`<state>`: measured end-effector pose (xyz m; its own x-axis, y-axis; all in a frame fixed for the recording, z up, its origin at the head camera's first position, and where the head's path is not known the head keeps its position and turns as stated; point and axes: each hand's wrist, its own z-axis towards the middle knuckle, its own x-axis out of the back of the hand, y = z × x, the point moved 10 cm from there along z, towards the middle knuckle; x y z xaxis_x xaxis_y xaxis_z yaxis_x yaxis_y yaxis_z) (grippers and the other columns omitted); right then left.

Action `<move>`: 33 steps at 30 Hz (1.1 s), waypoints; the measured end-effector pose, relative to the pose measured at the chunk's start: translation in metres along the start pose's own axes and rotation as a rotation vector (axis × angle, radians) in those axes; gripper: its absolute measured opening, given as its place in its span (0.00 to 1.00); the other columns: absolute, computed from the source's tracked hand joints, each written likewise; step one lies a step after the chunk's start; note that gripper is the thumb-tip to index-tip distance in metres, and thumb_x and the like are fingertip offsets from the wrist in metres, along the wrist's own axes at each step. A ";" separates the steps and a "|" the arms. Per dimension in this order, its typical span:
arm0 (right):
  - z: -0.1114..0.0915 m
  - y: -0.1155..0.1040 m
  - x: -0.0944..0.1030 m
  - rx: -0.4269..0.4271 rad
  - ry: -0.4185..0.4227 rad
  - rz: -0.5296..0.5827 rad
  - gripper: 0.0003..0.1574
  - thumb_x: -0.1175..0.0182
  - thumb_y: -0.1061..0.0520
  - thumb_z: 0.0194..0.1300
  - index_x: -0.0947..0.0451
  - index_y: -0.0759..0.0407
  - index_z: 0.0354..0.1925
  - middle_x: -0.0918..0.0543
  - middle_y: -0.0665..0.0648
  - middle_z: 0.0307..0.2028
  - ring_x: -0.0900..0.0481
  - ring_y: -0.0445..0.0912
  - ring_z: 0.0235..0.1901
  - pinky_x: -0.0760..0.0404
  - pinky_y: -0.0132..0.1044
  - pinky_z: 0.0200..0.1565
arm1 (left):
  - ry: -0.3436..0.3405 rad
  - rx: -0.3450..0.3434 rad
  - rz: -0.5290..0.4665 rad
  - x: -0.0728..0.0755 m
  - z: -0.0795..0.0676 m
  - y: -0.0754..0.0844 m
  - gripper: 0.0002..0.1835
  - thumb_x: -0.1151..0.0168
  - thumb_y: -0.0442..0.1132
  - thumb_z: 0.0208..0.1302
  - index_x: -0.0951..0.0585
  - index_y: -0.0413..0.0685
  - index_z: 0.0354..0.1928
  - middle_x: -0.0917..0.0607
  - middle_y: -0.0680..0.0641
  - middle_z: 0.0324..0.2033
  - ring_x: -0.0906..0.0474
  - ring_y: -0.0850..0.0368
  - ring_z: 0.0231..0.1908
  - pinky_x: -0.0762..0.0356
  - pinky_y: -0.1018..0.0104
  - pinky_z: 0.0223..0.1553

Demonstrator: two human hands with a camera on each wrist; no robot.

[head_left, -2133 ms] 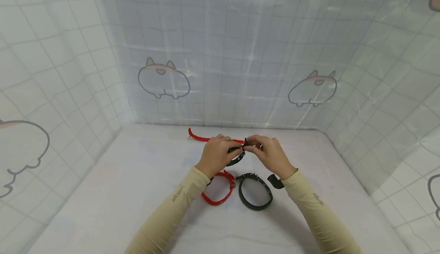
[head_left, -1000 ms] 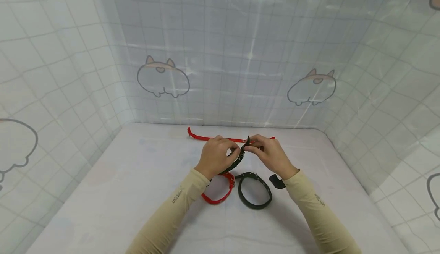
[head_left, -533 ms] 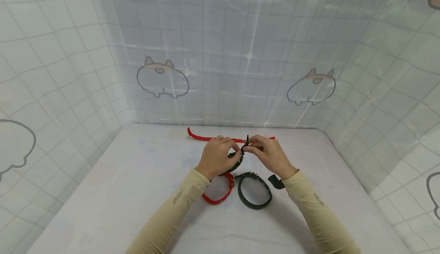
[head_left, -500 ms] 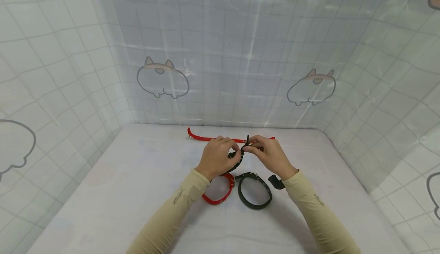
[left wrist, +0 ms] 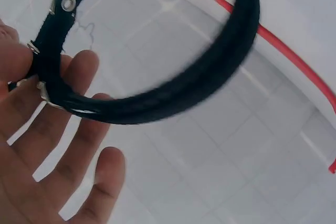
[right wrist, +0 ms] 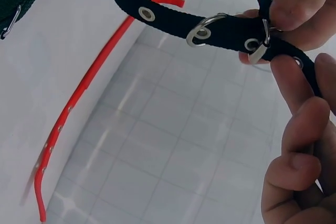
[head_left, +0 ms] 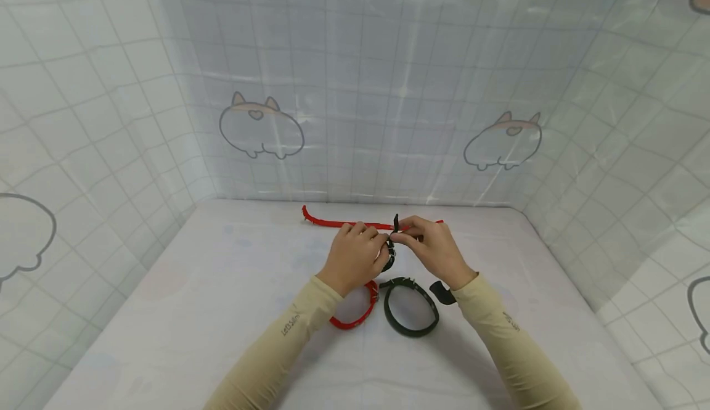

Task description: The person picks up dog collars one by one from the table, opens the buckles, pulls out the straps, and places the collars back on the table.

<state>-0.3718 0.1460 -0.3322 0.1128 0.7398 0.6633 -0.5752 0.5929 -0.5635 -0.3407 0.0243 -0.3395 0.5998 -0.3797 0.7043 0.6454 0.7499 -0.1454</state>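
Note:
A black pet collar (right wrist: 168,24) with metal eyelets, a ring and a buckle (right wrist: 265,38) is bent into a loop between my hands. My left hand (head_left: 355,256) pinches it near the buckle with thumb and index finger; the other fingers lie spread along the band (left wrist: 173,98) in the left wrist view. My right hand (head_left: 435,246) pinches the strap end (right wrist: 310,72) that comes out past the buckle. In the head view the strap's tip (head_left: 396,220) points up between the two hands, and the left hand hides much of the loop.
Below my hands lie a looped red collar (head_left: 349,324), partly behind the left wrist, and a looped dark collar (head_left: 410,331). A red collar (head_left: 327,222) is stretched out at the back of the white table (head_left: 194,311). A black curled piece (head_left: 442,293) sits by the right sleeve.
My left hand has shifted slightly right over the collar, hiding more of its loop. The strap's tip stands more upright. The right hand has barely moved, and the other collars lie as before.

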 end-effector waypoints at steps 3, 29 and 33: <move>0.000 -0.002 -0.001 0.011 0.005 0.009 0.17 0.30 0.49 0.66 0.15 0.57 0.48 0.11 0.47 0.32 0.17 0.37 0.26 0.20 0.37 0.30 | -0.038 -0.006 0.008 -0.003 0.000 0.002 0.12 0.37 0.46 0.68 0.11 0.49 0.42 0.12 0.50 0.36 0.19 0.51 0.38 0.23 0.57 0.40; -0.012 0.037 -0.005 -0.131 -0.121 0.176 0.24 0.34 0.42 0.69 0.21 0.49 0.58 0.14 0.46 0.46 0.18 0.43 0.47 0.23 0.47 0.49 | -0.060 0.196 -0.413 -0.004 -0.003 -0.046 0.12 0.36 0.50 0.72 0.11 0.52 0.44 0.12 0.54 0.37 0.19 0.56 0.41 0.20 0.62 0.41; -0.013 0.037 -0.017 -0.147 -0.154 0.208 0.19 0.34 0.41 0.68 0.17 0.50 0.50 0.13 0.46 0.42 0.17 0.43 0.43 0.20 0.49 0.47 | -0.087 0.228 -0.477 -0.006 -0.005 -0.047 0.14 0.39 0.52 0.73 0.12 0.52 0.44 0.13 0.55 0.38 0.20 0.56 0.41 0.20 0.62 0.41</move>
<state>-0.3840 0.1594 -0.3708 -0.1261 0.7997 0.5870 -0.4480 0.4820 -0.7530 -0.3725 -0.0111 -0.3403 0.2177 -0.6681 0.7115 0.7117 0.6075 0.3527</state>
